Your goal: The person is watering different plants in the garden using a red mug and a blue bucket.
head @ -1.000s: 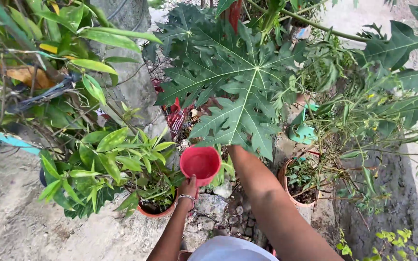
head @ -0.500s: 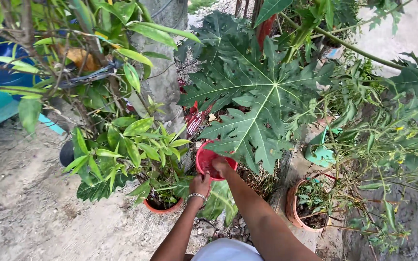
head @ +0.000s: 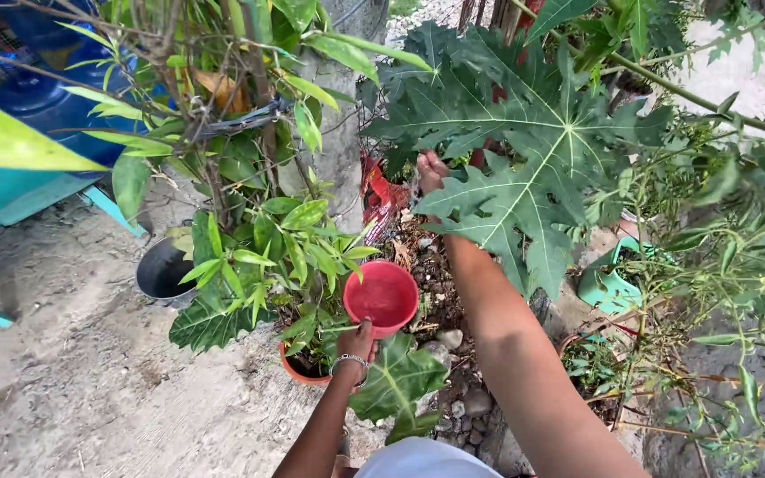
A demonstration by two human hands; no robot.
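Head view, garden corner. My left hand, bracelet at the wrist, has its fingers wrapped around the lower edge of a round red plastic cup, which I hold roughly level above the terracotta-coloured round pot of a leafy green shrub; I cannot see whether the cup has water in it. My right hand reaches well forward, fingers curled against the edge of a large lobed papaya leaf, apparently pushing it aside; I cannot tell whether it pinches the leaf or merely presses it. Beneath lie bare soil with dry litter and grey stones. I judge the step in hand to be clearing access to the bed behind; the next move calls for carrying the cup forward steadily, beneath the lifted leaf.
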